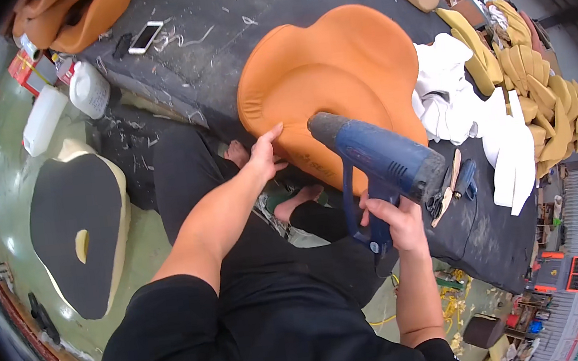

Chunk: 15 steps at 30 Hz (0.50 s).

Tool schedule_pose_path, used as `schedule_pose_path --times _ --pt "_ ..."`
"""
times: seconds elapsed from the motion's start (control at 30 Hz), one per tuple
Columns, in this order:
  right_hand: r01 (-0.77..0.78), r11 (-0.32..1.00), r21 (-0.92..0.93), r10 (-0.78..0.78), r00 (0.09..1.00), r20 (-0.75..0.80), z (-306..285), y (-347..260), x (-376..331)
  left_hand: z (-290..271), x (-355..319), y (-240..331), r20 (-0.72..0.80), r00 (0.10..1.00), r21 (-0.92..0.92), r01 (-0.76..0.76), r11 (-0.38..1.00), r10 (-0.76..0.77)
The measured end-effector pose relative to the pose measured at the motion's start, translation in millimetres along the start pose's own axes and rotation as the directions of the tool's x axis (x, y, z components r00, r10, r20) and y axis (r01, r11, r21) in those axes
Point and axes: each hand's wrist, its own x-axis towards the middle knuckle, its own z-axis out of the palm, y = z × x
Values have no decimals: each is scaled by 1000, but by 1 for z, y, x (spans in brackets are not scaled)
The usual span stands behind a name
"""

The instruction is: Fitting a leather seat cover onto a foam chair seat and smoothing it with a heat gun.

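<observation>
A blue heat gun (380, 154) is in my right hand (402, 223), my fingers wrapped round its handle. Its dark nozzle points left over the near part of a lobed, orange, leather-like padded seat (321, 52). The seat lies on the dark work table, its near side overhanging toward my lap. My left hand (266, 156) grips the seat's near left edge, thumb on top and fingers partly hidden beneath. The cover looks smooth over most of the top, with small creases at the left side. Whether the nozzle touches the cover, I cannot tell.
The dark table (218, 60) carries a phone (146, 37), thread scraps, white fabric (446, 91), scissors (450, 187) and stacked yellow foam (534, 81). On the floor at left are a black-topped foam pad (80, 225) and white jugs (45, 119). A yellow cord (383, 321) lies below right.
</observation>
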Motion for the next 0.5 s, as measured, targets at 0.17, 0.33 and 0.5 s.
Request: schedule_pose_path --times 0.17,0.33,0.5 --pt "142 988 58 -147 985 94 -11 -39 -14 25 -107 33 -5 996 114 -88 990 89" --pt "192 980 58 -200 956 213 1 -78 -36 23 -249 46 21 993 173 -115 978 113" --pt "185 981 60 -195 939 283 26 -91 -31 -29 -275 37 5 987 84 -161 983 161"
